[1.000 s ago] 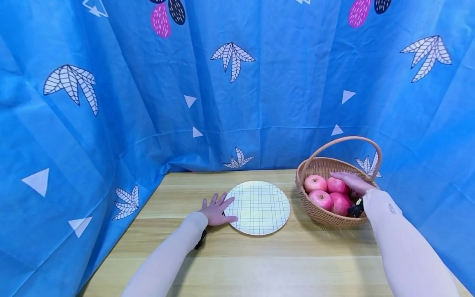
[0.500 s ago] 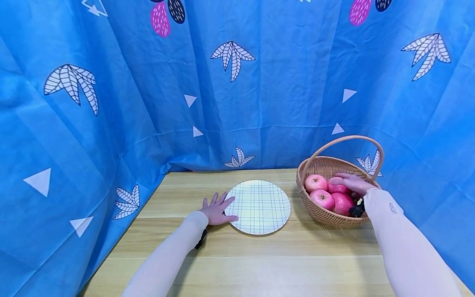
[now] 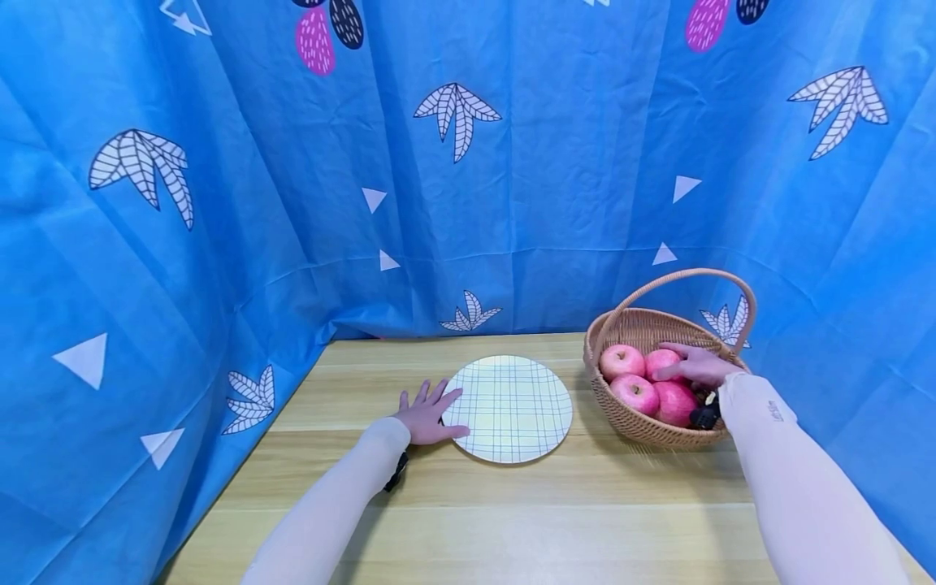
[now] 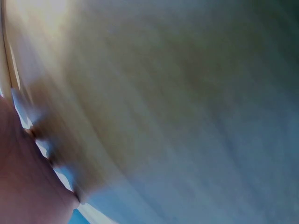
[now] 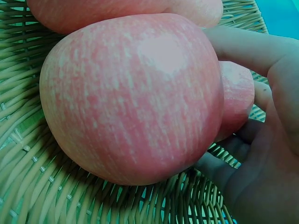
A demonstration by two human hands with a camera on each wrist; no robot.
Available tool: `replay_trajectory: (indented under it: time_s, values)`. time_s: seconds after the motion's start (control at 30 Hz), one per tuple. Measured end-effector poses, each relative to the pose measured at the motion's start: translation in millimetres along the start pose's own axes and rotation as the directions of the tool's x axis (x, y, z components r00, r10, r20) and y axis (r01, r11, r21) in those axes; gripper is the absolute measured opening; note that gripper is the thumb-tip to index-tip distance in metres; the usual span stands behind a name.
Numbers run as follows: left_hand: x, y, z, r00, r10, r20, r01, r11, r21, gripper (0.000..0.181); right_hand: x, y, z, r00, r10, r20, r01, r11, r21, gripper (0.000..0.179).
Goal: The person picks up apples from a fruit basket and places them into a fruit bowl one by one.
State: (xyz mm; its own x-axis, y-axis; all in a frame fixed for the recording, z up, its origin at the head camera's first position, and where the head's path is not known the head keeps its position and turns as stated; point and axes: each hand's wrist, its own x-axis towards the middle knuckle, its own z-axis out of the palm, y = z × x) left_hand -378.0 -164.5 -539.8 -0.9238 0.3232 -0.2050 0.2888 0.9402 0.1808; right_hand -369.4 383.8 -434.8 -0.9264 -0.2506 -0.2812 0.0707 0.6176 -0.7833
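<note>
Seemingly, the right hand grips a round red apple not yet lifted from the right-side tan wicker basket, the spread left hand touching the round white checked plate.

A pale yellow-brown wooden table carries everything, its surface made of broad boards whose straight seams run from left to right, with a browner band of grain crossing the middle. Lying flat near the center of its far half is a round cream plate printed with a grid of thin dark lines. Well to the right, close to the far edge, stands a tan woven basket with a tall arched handle; bare wood separates the two, and the boards darken beneath the basket.
</note>
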Motion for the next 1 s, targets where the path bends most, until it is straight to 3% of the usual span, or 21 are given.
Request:
replay_trajectory:
  time_s: [0.3, 0.57, 0.8, 1.0]
  values:
    - [-2.9, 2.1, -2.9, 1.0, -0.015, 0.016, 0.015, 1.0, 0.0, 0.107, -2.5, 4, -1, 1.0, -0.009, -0.01, 0.009, 1.0, -0.03, 0.089]
    - [-6.6, 5.2, -6.4, 0.999, -0.021, 0.028, 0.021, 1.0, -0.001, 0.107, -6.8, 2, 2, 0.996, -0.075, -0.043, 0.071, 0.994, -0.086, 0.079]
    - [-7.5, 5.3, -7.4, 0.999, -0.025, 0.027, 0.025, 1.0, -0.003, 0.108, -5.4, 6, 3, 0.998, -0.054, -0.03, 0.054, 0.998, 0.026, 0.065]
    - [-13.4, 9.8, -12.7, 0.999, -0.019, 0.041, 0.019, 1.0, -0.004, 0.107, -6.4, 5, 4, 0.998, -0.05, -0.036, 0.05, 0.999, 0.004, 0.062]
